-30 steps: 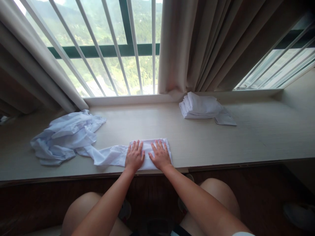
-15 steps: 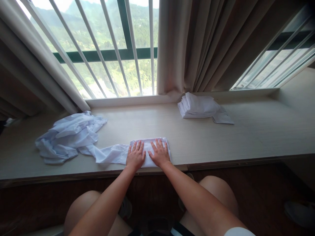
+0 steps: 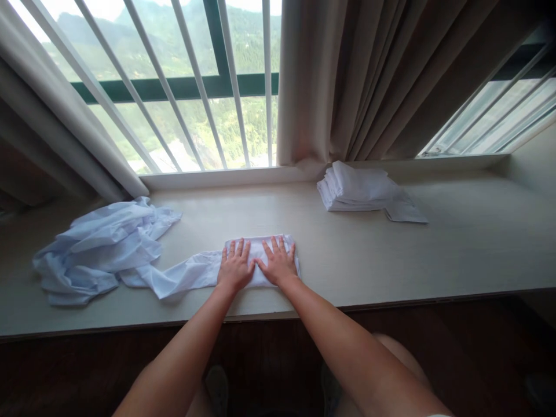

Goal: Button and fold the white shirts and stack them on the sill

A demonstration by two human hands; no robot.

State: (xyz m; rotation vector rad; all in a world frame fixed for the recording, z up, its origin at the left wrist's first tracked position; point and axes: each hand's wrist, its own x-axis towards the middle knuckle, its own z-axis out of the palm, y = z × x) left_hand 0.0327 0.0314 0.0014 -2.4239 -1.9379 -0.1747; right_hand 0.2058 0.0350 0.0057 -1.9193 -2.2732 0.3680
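Both palms lie flat on a folded white cloth (image 3: 259, 278) near the front edge of the ledge. My left hand (image 3: 235, 267) rests on its left part with the fingers spread. On the right part is my right hand (image 3: 278, 262), fingers spread too, and the two thumbs nearly touch. From under my left hand a strip of white fabric (image 3: 186, 273) runs left toward a crumpled heap of white cloth (image 3: 102, 243). Whether the strip, the heap and the folded piece are one garment I cannot tell for sure.
A stack of folded white cloth (image 3: 358, 188) sits at the back of the pale ledge (image 3: 456, 243), with one flap hanging to its right. Behind are a barred window (image 3: 182, 90) and grey-brown curtains (image 3: 310, 87). Below the front edge lies dark floor (image 3: 269, 359).
The view has shifted, and my knees show less. My hands stay flat on the folded cloth; my right hand has slid slightly left, bringing the thumbs closer together.
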